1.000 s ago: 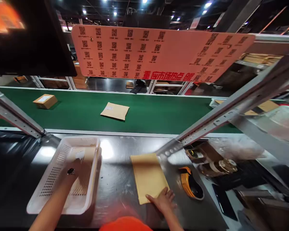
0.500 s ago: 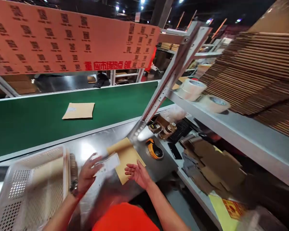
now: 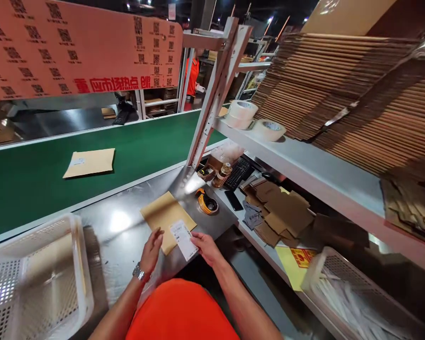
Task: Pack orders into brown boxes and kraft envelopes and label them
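Note:
A brown paper mailer envelope (image 3: pixel 159 212) lies flat on the metal table in front of me. My right hand (image 3: pixel 206 248) pinches the edge of a white printed shipping label (image 3: pixel 184 240) between thumb and fingers. The label overlaps the envelope's near right part; whether it touches the paper, I cannot tell. Near the envelope's left edge is my left hand (image 3: pixel 152 251), fingers extended and holding nothing. An orange tape dispenser (image 3: pixel 207 202) sits just beyond the envelope to the right.
On the left stands a white plastic basket (image 3: pixel 78 278). Behind the table runs a green conveyor belt (image 3: pixel 145 141) carrying another mailer (image 3: pixel 92 163). To the right, a shelf (image 3: pixel 304 165) holds tape rolls (image 3: pixel 242 113) and stacked cardboard, with flattened cartons (image 3: pixel 286 212) below.
The label has passed from my left hand to my right and now overlaps the envelope. My left hand has moved right, towards the envelope. The view has swung right.

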`<state>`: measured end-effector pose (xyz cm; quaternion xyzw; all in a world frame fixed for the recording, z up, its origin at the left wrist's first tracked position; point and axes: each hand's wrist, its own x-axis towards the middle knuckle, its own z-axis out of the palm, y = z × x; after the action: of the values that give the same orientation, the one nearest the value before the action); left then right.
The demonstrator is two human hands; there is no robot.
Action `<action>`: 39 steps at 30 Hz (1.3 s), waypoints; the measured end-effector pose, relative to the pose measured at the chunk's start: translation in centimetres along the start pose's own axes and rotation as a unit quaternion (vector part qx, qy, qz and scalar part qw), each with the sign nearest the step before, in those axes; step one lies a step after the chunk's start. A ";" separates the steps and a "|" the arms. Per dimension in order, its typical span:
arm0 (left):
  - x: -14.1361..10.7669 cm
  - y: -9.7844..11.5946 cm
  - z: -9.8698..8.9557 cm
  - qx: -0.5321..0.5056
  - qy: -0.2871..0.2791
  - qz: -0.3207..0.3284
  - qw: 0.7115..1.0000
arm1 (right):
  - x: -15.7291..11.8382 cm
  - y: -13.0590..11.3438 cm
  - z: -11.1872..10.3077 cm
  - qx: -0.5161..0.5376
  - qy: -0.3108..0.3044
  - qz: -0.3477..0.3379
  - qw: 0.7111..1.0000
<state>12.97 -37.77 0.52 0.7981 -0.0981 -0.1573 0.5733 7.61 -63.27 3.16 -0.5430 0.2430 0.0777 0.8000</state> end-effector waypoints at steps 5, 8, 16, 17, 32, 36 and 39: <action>-1.8 2.4 6.5 -0.216 -0.127 -0.146 0.957 | -0.6 0.7 1.0 0.012 0.012 -0.033 0.999; -1.7 3.4 9.4 -0.208 -0.074 -0.150 0.964 | -2.3 0.5 -0.1 0.005 -0.009 -0.036 0.999; -2.6 5.6 15.4 -0.196 -0.060 -0.153 0.967 | -8.0 -0.9 -7.6 0.027 -0.010 -0.010 1.000; -2.9 5.9 16.1 -0.193 -0.061 -0.156 0.967 | -8.5 -0.9 -8.5 0.030 -0.010 -0.009 0.999; -7.1 9.2 23.2 -0.248 -0.008 -0.232 0.941 | -11.4 0.0 -15.8 0.050 -0.054 0.009 0.997; -7.5 9.8 25.0 -0.223 -0.013 -0.255 0.941 | -11.8 0.4 -17.6 0.050 -0.051 0.009 0.997; -7.8 10.1 26.2 -0.089 0.066 -0.207 0.972 | -12.1 0.9 -18.9 0.052 -0.019 0.000 0.998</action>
<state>-3.60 -61.61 3.43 0.7553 0.1223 -0.2277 0.6023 -8.99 -78.33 2.62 -0.4991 0.2316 0.0756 0.8316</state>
